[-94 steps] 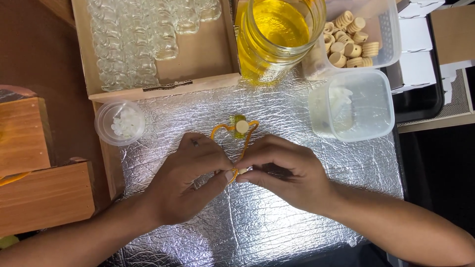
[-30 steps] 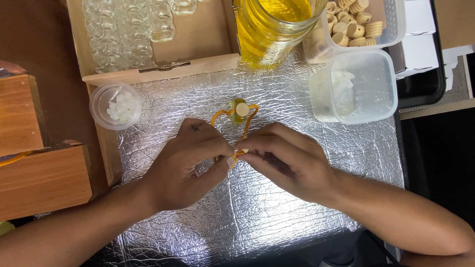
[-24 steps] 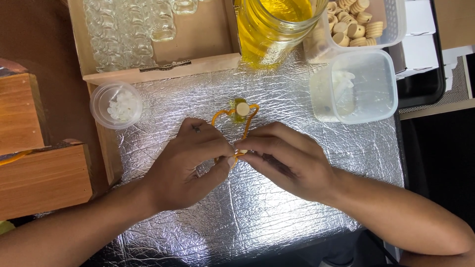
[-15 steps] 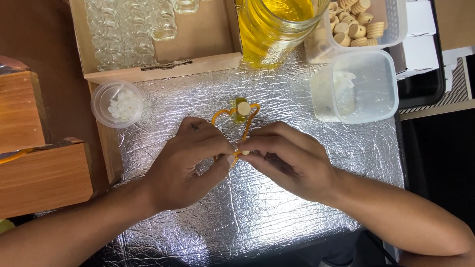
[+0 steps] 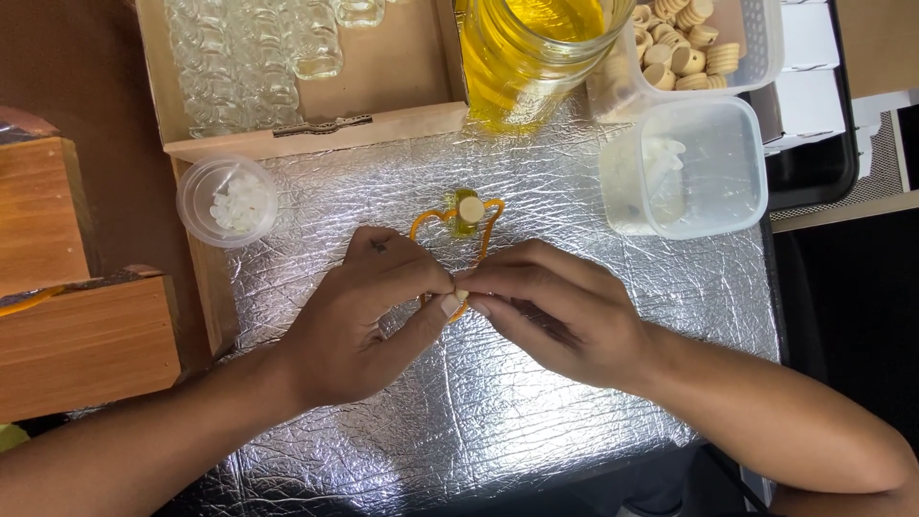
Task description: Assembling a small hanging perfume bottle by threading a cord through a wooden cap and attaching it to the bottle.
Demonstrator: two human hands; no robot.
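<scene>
Head view — both hands [image 5: 459, 297] pinch orange cord [image 5: 483, 235] by corked vial [image 5: 468, 211].

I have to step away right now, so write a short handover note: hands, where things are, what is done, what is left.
Left hand and right hand: fingertips pinch together on the near end of the orange cord, low over the foil mat.
The cord loops round a small corked vial standing just beyond the hands.
Behind: jar of yellow liquid, tub of corks, empty vials in a box, clear tub, small cup.
Done: vial filled, corked, cord round it.
Left: cord ends, not visibly tied.
</scene>
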